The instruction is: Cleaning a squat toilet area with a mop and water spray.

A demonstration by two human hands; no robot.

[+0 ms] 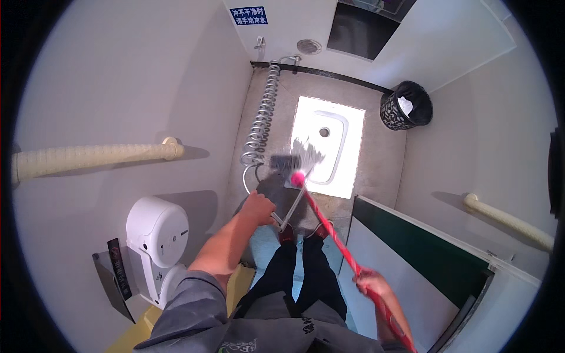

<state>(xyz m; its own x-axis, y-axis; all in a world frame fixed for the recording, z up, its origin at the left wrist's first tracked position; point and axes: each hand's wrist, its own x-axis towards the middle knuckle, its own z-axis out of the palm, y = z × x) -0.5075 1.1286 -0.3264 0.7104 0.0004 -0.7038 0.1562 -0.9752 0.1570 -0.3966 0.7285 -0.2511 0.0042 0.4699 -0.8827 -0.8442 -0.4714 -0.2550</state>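
Observation:
My left hand [258, 209] grips the metal spray handle [278, 219] at the end of a coiled silver hose [265, 106]. A pale streak, apparently water, runs from the nozzle toward the squat toilet. My right hand [371, 282] is wrapped around a red pole [331, 236], which slants down and away to a pink knob [298, 178]. Beyond the knob, blurred grey bristles [307, 152] lie over the near left part of the white squat toilet pan [359, 132]. A dark patch beside the bristles is too blurred to tell as brush or shadow.
A black waste bin [393, 112] holding white paper stands in the far right corner. A white paper dispenser [161, 238] and a cream grab bar [97, 159] are on the left wall. Another grab bar [507, 220] and a green-and-white door [397, 264] are at right.

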